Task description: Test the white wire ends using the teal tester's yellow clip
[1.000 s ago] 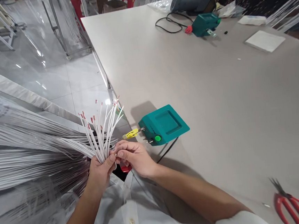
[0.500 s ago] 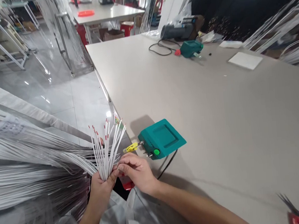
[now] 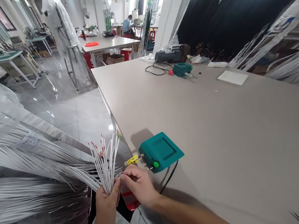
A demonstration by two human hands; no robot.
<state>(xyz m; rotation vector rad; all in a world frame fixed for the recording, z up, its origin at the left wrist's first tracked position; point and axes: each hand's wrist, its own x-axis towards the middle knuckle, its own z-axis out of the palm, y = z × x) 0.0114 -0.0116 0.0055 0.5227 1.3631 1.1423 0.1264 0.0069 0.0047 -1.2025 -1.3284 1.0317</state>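
My left hand (image 3: 106,199) is closed around a bundle of white wires (image 3: 106,168), whose upright ends carry small red tips. Right beside it, my right hand (image 3: 138,182) pinches with thumb and forefinger at the bundle's right side; what lies between those fingertips is too small to make out. Just beyond the right hand, a teal box (image 3: 161,152) with a green button rests near the table's left edge. A yellow clip (image 3: 132,160) is attached to a metal post on the box.
Long bunches of white wires (image 3: 39,163) hang at my left. On the grey table (image 3: 206,135) lie a second teal device (image 3: 182,69), a dark grey machine (image 3: 169,56), a white slab (image 3: 232,78) and pointed dark tips (image 3: 298,217) at bottom right. A person (image 3: 127,26) sits far back.
The camera view has tilted up, so the scene sits lower and more of the room shows. Both hands keep nearly the same pose at the wire bundle.
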